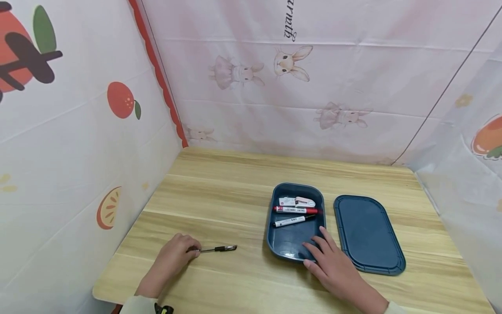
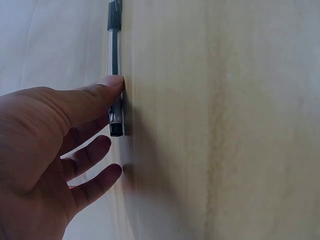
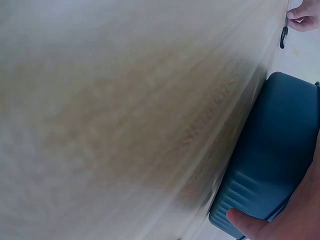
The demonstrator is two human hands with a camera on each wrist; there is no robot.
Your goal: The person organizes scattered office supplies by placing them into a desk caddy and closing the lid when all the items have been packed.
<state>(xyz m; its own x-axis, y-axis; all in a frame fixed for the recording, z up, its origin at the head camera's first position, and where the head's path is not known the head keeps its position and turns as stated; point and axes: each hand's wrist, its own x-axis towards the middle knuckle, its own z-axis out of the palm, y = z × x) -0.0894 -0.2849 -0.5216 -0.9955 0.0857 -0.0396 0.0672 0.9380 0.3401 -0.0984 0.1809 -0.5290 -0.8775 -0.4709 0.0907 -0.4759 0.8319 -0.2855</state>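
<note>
On the left of the table, my left hand (image 1: 175,256) pinches the rear end of a black gel pen (image 1: 225,248) between thumb and fingers. The left wrist view shows the thumb pressed on the pen's clear barrel (image 2: 114,52), the other fingers spread below it. My right hand (image 1: 333,270) holds the near right corner of an open dark blue plastic box (image 1: 270,231), thumb outside the wall and fingers over the rim. Inside the box lie a red marker (image 1: 294,210), a black-and-white marker (image 1: 292,221) and a small white-and-pink item (image 1: 296,202).
The matching blue lid (image 1: 368,233) lies flat on the wood-grain table (image 1: 219,183), just right of the box. Printed cloth walls (image 1: 251,126) enclose the table at the back and both sides.
</note>
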